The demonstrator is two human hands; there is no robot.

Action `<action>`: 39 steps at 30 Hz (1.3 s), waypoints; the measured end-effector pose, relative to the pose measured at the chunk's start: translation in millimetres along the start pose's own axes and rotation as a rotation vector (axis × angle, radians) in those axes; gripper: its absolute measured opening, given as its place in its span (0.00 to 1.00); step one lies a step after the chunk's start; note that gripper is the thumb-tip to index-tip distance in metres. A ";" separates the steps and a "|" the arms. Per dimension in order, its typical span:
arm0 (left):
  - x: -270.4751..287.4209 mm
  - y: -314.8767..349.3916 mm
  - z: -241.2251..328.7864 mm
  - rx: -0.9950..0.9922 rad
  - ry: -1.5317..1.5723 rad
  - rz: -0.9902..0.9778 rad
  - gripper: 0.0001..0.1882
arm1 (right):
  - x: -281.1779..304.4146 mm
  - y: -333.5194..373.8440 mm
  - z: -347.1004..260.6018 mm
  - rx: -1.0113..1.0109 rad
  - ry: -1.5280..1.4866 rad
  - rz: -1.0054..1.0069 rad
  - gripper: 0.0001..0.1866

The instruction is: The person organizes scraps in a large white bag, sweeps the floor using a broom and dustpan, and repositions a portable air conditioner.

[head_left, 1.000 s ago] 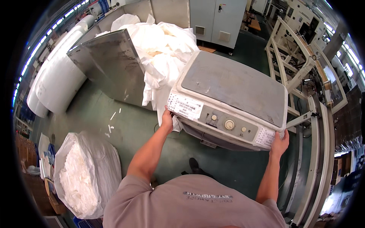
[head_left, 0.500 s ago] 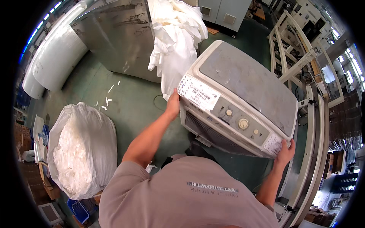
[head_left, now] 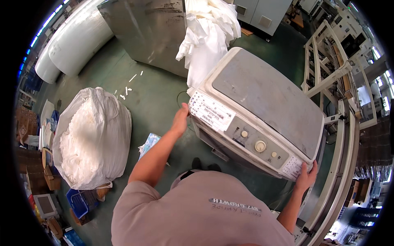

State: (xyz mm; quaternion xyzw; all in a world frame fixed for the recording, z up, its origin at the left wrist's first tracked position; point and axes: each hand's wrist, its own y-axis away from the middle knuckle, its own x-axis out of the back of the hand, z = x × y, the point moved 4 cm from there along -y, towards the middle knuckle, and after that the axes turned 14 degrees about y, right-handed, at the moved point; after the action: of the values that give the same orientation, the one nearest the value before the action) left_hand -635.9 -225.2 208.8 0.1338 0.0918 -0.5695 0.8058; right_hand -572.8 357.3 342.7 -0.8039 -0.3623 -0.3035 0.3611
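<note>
Left hand (head_left: 179, 121) and right hand (head_left: 306, 178) are clasped on the boxy machine's (head_left: 269, 102) near corners — grip taken, release not yet made.

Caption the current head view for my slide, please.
Left hand and right hand at the near corners of a grey-topped machine, with an open white sack on the floor to the left.
</note>
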 end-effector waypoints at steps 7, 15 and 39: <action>-10.8 -28.3 13.8 0.217 0.240 0.037 0.39 | -16.2 -28.9 40.9 -0.052 -0.121 -0.106 0.32; -21.3 -51.1 36.4 0.134 0.361 -0.010 0.28 | -31.1 -27.0 25.0 -0.061 -0.613 -0.183 0.27; -299.9 -229.1 182.4 -0.200 -0.928 -0.810 0.33 | -13.7 -30.8 6.5 0.080 -0.366 -0.123 0.24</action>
State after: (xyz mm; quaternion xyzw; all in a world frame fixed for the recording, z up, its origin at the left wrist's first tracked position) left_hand -952.9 -88.0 446.2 -0.2491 -0.1716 -0.8174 0.4903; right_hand -603.5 372.2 340.0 -0.8069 -0.4823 -0.1591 0.3016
